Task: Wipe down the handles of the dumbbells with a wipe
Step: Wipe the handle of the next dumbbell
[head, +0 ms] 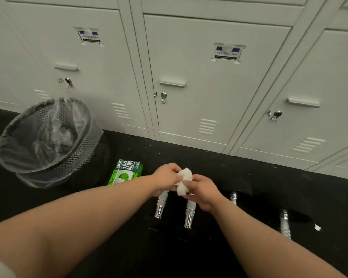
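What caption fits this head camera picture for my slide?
Both hands, left hand and right hand, bunch a white wipe above chrome dumbbell handles by grey lockers.

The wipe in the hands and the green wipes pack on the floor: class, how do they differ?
The wipe is white and crumpled; the wipes pack is green, printed and flat. The wipe is held up by both the left hand and the right hand; the pack lies untouched on the floor.
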The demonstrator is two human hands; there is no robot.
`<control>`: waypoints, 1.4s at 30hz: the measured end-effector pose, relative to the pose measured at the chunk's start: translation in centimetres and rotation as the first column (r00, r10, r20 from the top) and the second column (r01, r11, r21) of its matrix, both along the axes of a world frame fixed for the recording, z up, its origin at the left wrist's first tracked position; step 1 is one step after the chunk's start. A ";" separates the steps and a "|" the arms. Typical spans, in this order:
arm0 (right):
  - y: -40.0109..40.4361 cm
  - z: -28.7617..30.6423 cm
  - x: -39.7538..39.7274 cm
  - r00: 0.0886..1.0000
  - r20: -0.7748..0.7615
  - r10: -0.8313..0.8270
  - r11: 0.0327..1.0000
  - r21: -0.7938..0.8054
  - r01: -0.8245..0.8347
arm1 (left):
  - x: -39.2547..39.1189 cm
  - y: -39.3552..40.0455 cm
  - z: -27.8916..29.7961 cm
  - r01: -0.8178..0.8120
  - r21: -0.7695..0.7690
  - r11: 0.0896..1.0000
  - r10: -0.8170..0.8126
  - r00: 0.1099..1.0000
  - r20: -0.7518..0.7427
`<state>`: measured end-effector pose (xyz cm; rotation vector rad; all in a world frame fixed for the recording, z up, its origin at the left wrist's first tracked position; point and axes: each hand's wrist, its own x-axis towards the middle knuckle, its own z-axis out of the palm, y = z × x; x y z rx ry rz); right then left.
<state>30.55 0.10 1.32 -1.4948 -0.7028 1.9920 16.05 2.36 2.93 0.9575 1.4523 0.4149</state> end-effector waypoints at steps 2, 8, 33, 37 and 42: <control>0.1 0.5 1.4 0.990 0.123 -0.074 0.997 0.046 0.069 | 1.4 0.3 0.1 0.044 0.004 0.999 -0.044 0.998 -0.034; -2.2 -2.3 5.2 0.654 0.756 0.009 0.984 0.108 -0.138 | 4.2 -0.1 -1.0 0.517 -0.017 0.856 -0.433 0.699 -0.569; -1.0 -8.8 2.9 0.430 0.898 0.094 0.697 0.249 -0.672 | 6.5 -5.0 -10.0 0.275 -0.091 0.957 -0.280 0.798 -0.534; 0.2 -9.2 2.2 0.501 0.832 0.236 0.769 0.155 -0.620 | 6.4 -4.9 -9.6 0.339 -0.074 0.938 -0.319 0.760 -0.566; -3.5 -9.5 2.6 0.517 0.807 0.284 0.737 0.161 -0.656 | 6.1 -5.1 -9.2 0.332 -0.095 0.939 -0.325 0.756 -0.568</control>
